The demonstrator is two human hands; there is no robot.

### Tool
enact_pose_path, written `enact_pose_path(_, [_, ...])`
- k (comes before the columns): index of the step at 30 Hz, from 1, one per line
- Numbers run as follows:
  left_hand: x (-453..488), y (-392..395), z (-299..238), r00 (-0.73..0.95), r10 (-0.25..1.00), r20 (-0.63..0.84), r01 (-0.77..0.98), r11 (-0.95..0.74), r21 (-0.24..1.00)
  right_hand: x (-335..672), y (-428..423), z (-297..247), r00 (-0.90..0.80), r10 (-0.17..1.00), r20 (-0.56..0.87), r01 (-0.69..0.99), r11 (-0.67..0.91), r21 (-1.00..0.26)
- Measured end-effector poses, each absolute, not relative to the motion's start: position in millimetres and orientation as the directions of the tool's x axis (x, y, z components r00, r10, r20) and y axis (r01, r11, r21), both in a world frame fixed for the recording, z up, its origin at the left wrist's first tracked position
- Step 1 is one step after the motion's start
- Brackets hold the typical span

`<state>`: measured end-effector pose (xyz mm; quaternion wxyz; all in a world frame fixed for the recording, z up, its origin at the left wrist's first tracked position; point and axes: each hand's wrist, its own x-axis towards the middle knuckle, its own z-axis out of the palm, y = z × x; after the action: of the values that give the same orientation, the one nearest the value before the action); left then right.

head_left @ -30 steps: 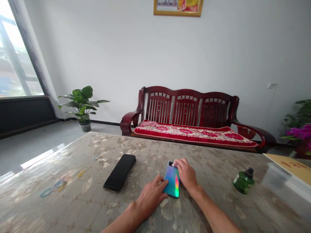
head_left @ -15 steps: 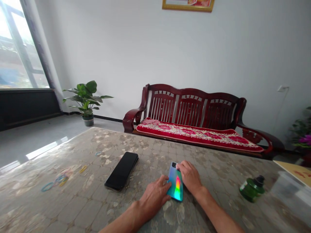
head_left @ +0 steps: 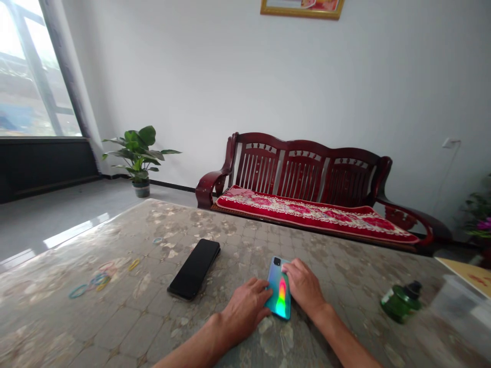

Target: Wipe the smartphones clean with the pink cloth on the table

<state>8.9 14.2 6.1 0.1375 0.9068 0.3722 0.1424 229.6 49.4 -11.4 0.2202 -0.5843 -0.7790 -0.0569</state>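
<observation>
A shiny blue-green smartphone (head_left: pixel 279 291) lies back up on the patterned tablecloth, with a rainbow glare down its middle and a dark camera block at its top left. My left hand (head_left: pixel 247 304) grips its left edge, the fingertips resting on the back. On the opposite side, my right hand (head_left: pixel 303 283) grips the upper right edge, its thumb over the back near the camera. What the fingers do under the edges is hidden. To the left of my hands lies a black smartphone (head_left: pixel 195 268), screen up, touched by neither hand.
Several coloured rubber bands (head_left: pixel 98 281) lie on the tablecloth (head_left: pixel 134 322) at the left. A green bottle with a black cap (head_left: pixel 401 301) stands at the right, beside a clear plastic container (head_left: pixel 458 304). Beyond the table is a dark red wooden bench (head_left: pixel 301 168).
The whole view has shifted slightly. My right hand sits a little lower along the phone, leaving more of the camera block uncovered. Both hands still touch the blue-green smartphone.
</observation>
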Motion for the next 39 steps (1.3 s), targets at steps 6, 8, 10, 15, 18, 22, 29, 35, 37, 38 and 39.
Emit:
enact_pose_path(6, [8,15,9,0.686,0.712,0.154,0.629,-0.685,0.366,213,84,-9,-0.143,0.905,0.400,0.958,0.228,-0.173])
enact_pose_path(8, [9,15,8,0.684,0.715,0.147,0.632,-0.681,0.369,210,89,-6,-0.166,0.904,0.395,0.951,0.252,-0.178])
enact_pose_path(10, [10,15,6,0.679,0.719,0.147,0.636,-0.677,0.370,208,88,-2,-0.216,0.899,0.381,0.935,0.303,-0.184])
enact_pose_path(15, [10,14,5,0.673,0.718,0.177,0.638,-0.685,0.353,206,68,4,-0.377,0.870,0.319,0.877,0.445,-0.178])
enact_pose_path(18, [10,14,6,0.676,0.714,0.182,0.640,-0.691,0.336,203,61,4,-0.362,0.870,0.336,0.885,0.434,-0.170])
enact_pose_path(22, [11,13,7,0.670,0.723,0.170,0.653,-0.682,0.329,200,57,6,-0.325,0.885,0.335,0.900,0.398,-0.179])
enact_pose_path(29, [11,14,2,0.675,0.709,0.204,0.641,-0.700,0.315,209,29,6,-0.410,0.849,0.333,0.824,0.502,-0.263])
enact_pose_path(35, [10,16,2,0.685,0.696,0.215,0.636,-0.716,0.288,218,48,-2,-0.235,0.905,0.356,0.900,0.341,-0.272])
enact_pose_path(37, [9,15,3,0.688,0.692,0.219,0.634,-0.720,0.283,218,50,-1,-0.228,0.909,0.348,0.903,0.331,-0.274])
enact_pose_path(38, [9,15,3,0.689,0.691,0.220,0.633,-0.721,0.283,217,47,0,-0.249,0.905,0.344,0.897,0.349,-0.271])
enact_pose_path(39, [9,15,4,0.690,0.690,0.220,0.632,-0.722,0.284,216,43,1,-0.278,0.898,0.341,0.886,0.377,-0.270])
